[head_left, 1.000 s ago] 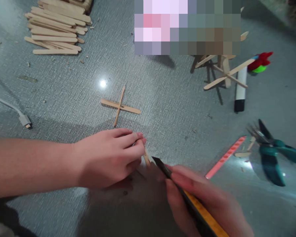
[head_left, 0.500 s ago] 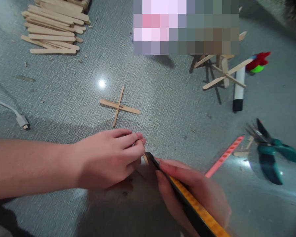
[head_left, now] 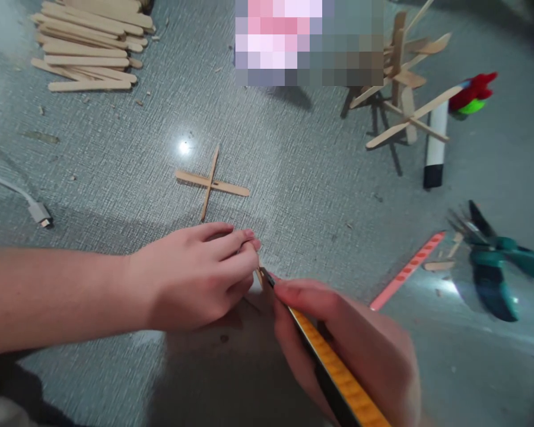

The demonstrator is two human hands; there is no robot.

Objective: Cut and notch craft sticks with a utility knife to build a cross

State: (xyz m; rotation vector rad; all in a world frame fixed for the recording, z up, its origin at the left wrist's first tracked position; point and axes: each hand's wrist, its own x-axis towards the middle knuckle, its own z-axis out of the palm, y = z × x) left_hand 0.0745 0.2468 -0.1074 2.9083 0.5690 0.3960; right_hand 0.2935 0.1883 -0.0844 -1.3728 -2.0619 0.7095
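Note:
My left hand [head_left: 204, 273] is closed on a wooden craft stick [head_left: 260, 276], pressing it down near the tabletop; most of the stick is hidden under the fingers. In my right hand [head_left: 347, 338] is a yellow and black utility knife [head_left: 333, 367], gripped like a pen. Its dark blade tip meets the stick just beside my left fingertips. Beyond my left hand, two craft sticks lie as a cross [head_left: 212, 183], one flat and the other looking narrow, on edge.
A pile of craft sticks [head_left: 89, 53] lies far left, a cable plug [head_left: 40, 213] at left. Far right are a stick structure [head_left: 407, 115] and a white and black marker-like object [head_left: 436, 145]. Green-handled pliers [head_left: 493, 261] and a pink striped stick [head_left: 407, 273] lie at right.
The right hand and knife have shifted slightly left, the blade still at the stick. My left hand keeps its hold. The whole view has moved a little.

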